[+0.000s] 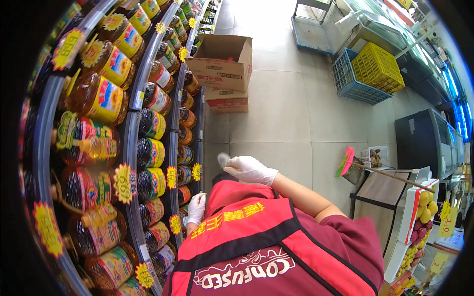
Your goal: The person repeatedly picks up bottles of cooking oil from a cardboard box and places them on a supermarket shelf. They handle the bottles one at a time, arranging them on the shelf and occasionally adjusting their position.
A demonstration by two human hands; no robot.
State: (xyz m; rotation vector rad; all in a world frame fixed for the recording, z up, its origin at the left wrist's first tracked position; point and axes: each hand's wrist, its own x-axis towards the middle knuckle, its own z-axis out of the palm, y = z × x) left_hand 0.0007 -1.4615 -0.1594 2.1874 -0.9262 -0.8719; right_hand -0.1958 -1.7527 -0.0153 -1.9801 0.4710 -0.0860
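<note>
My right hand (250, 170), in a thin white glove, is in front of my red apron (237, 218). Its fingers are closed on a small, blurred, translucent object (223, 159) that I cannot identify. Lower and to the left, my gloved left hand (196, 209) hangs beside the shelf edge, fingers curled; whether it holds anything is hidden. Left of it, tiered shelves carry dark bottles with yellow labels (157, 153) and large bottles of amber oil (105, 98). Yellow starburst price tags (125, 183) are fixed to the shelf edges.
An open cardboard box (218, 70) stands on another box (227, 101) by the shelves. Across the tiled aisle are a blue crate (355, 87) holding a yellow crate (379, 68), a platform cart (311, 35), a pink-headed broom (347, 161) and a fruit display (418, 229).
</note>
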